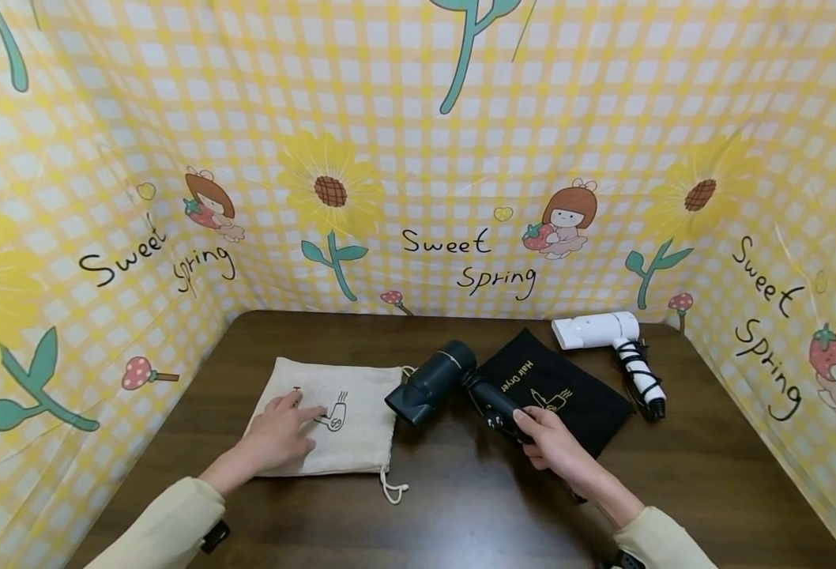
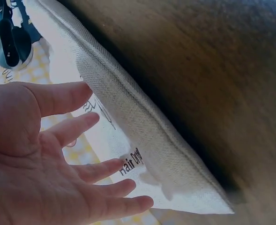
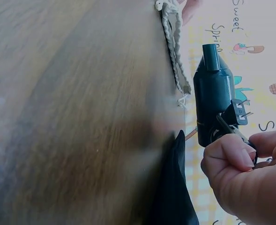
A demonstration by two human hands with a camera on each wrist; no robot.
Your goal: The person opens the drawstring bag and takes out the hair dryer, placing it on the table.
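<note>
My right hand [image 1: 559,449] grips the handle of a dark hair dryer [image 1: 435,379]. In the right wrist view the dryer's nozzle and barrel stick out past the curled fingers, with a two-pin plug [image 3: 240,111] beside the handle. A cream drawstring bag [image 1: 364,450], printed with a hair dryer outline, lies flat at the left. Over its left part my left hand [image 1: 279,435] has its fingers spread, fingertips at the cloth. The left wrist view shows the left palm [image 2: 44,173] beside the bag's thick edge. Partly behind the dryer lies a black bag [image 1: 589,395] lettered "Hair Dryer".
A white hair dryer [image 1: 596,329] with its cord [image 1: 642,371] wound round the handle lies at the back right of the brown wooden table [image 1: 453,514]. Yellow checked cloth [image 1: 418,182] hangs behind and along both sides. The cream bag's white drawstring [image 1: 393,486] trails off its lower right corner.
</note>
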